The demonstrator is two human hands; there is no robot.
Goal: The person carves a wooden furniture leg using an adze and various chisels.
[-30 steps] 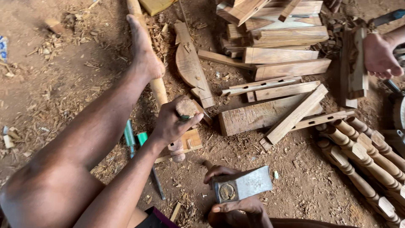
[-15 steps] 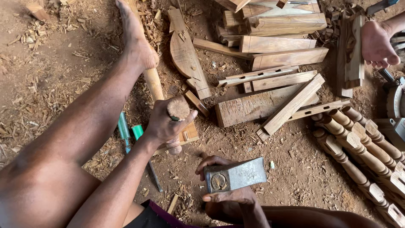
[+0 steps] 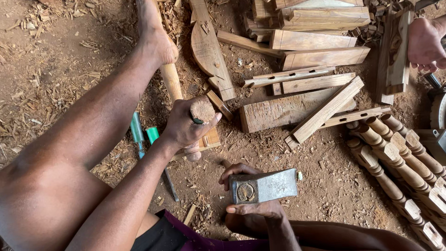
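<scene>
Left hand: fingers wrapped tight around an upright chisel, its tip apparently on a turned post.
Right hand: clamped around a hammer, near the chisel.

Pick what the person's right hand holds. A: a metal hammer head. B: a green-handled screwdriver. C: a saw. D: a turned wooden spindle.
A: the right hand grips a grey metal hammer head, while the green-handled tools lie untouched on the ground.
</scene>
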